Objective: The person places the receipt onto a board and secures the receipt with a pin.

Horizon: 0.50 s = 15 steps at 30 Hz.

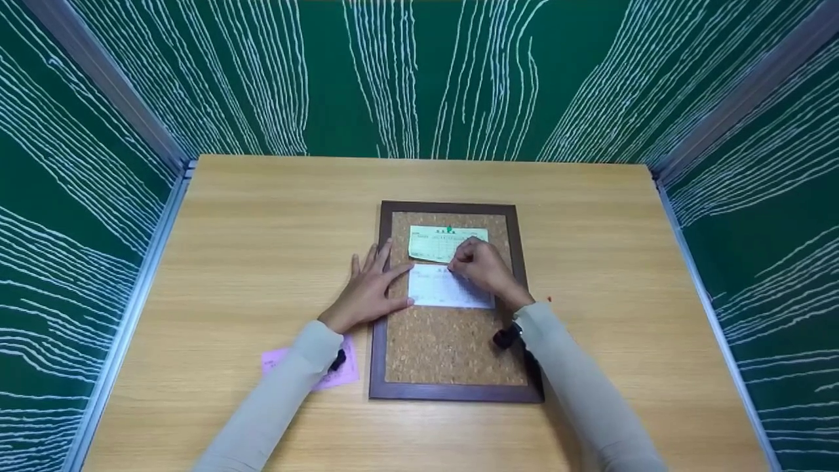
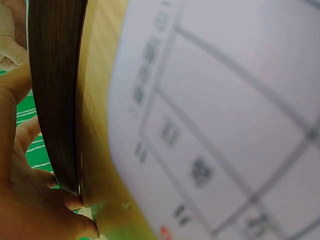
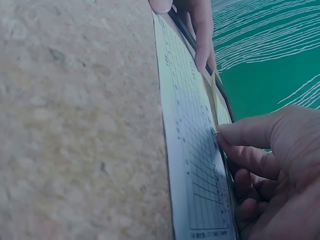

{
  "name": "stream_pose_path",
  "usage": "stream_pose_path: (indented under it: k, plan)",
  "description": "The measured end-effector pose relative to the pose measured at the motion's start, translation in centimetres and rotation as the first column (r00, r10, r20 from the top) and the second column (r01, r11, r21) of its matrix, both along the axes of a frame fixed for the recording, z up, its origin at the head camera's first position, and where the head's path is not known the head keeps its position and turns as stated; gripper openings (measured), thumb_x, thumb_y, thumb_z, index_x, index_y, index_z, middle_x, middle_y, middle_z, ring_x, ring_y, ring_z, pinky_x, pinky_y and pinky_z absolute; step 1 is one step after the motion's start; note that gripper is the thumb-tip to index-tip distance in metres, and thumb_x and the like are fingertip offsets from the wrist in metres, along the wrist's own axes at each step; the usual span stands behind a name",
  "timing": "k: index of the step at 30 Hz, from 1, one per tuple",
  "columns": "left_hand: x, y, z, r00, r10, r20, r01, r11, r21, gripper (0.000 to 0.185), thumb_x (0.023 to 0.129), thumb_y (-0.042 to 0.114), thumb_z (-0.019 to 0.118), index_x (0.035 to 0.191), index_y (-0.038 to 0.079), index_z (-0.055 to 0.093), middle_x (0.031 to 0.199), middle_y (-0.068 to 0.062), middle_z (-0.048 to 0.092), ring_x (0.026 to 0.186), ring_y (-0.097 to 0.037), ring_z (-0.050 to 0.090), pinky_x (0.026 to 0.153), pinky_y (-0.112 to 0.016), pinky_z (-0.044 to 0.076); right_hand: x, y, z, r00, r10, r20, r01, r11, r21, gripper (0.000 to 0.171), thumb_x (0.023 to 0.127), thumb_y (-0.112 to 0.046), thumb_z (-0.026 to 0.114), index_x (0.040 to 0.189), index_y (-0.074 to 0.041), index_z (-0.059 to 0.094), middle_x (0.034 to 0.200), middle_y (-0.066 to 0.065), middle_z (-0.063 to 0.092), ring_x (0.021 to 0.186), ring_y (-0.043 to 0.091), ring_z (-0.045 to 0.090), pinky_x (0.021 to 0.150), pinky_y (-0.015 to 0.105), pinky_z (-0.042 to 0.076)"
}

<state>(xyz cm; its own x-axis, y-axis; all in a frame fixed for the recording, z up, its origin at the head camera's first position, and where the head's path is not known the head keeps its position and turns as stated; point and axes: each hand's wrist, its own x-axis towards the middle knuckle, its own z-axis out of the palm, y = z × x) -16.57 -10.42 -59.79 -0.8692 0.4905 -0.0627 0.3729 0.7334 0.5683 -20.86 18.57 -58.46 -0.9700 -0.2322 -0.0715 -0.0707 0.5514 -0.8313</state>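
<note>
- Pink paper (image 1: 344, 370): on table (image 1: 196, 262), under left sleeve (image 1: 285, 390).
- Left hand (image 1: 367, 288): spread, thumb and index on white paper (image 1: 439, 288)'s left edge.
- White paper: on corkboard (image 1: 452, 347).
- Right hand (image 1: 484, 265): fingertips pinch pin (image 3: 217, 133) at white paper's top edge.
- Green paper (image 1: 429, 244): pinned just above.
</note>
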Motion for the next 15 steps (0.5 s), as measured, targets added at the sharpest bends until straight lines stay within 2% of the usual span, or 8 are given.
stream_pose_path:
  k: [11,15]
  plan:
    - [0.06,0.08,-0.1,1.0,-0.004,0.004,0.004,1.0,-0.018,0.079,0.099,0.061,0.074,0.168,0.032,0.05,0.185,-0.015,-0.001,0.169,-0.045,-0.006,0.128,-0.074,-0.01,-0.17,-0.42,0.37,0.994,-0.067,0.089,0.063,0.997,0.045,0.038,0.095,-0.001,0.079,0.069,-0.014,0.055,0.096,0.002,0.058,0.093,0.021,0.052,0.079,0.033,0.043]
    - [0.09,0.03,-0.1,1.0,-0.005,0.002,0.005,1.0,-0.02,0.079,0.099,0.061,0.074,0.167,0.03,0.05,0.185,-0.017,0.0,0.169,-0.046,-0.005,0.128,-0.075,-0.009,-0.36,-0.54,0.3,0.993,-0.064,0.095,0.059,0.997,0.051,0.038,0.096,-0.001,0.078,0.067,-0.014,0.056,0.096,0.002,0.058,0.092,0.021,0.053,0.075,0.031,0.043]
